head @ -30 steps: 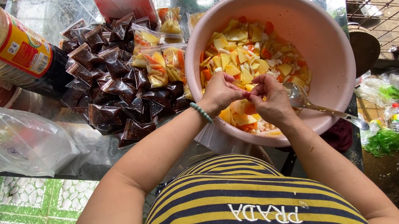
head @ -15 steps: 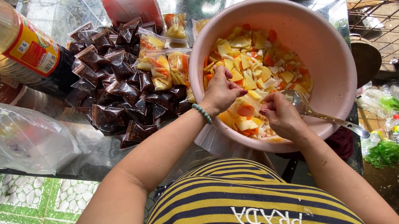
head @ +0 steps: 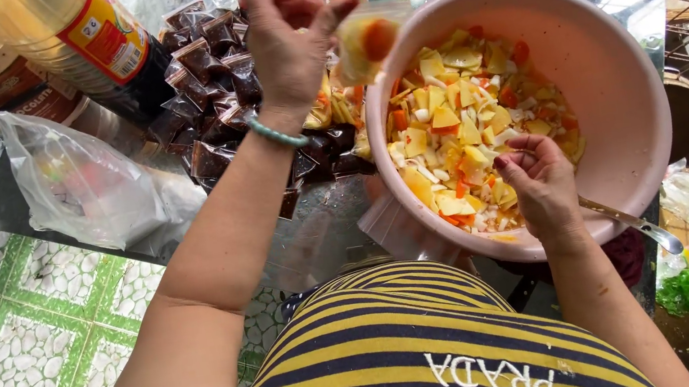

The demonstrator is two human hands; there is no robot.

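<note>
The left hand (head: 285,38) pinches a small clear bag (head: 367,43) of fruit above the pink plastic bowl's (head: 610,81) far rim; the right hand (head: 539,187) closes around a metal spoon (head: 636,224) over chopped fruit (head: 468,138) (yellow, orange). Glossy dark sauce packets (head: 210,86) crowd the bench beside the bowl

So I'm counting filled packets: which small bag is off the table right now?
The small clear bag of fruit pieces pinched in the left hand, lifted above the pink bowl's rim; the dark sauce packets all lie piled.
</note>
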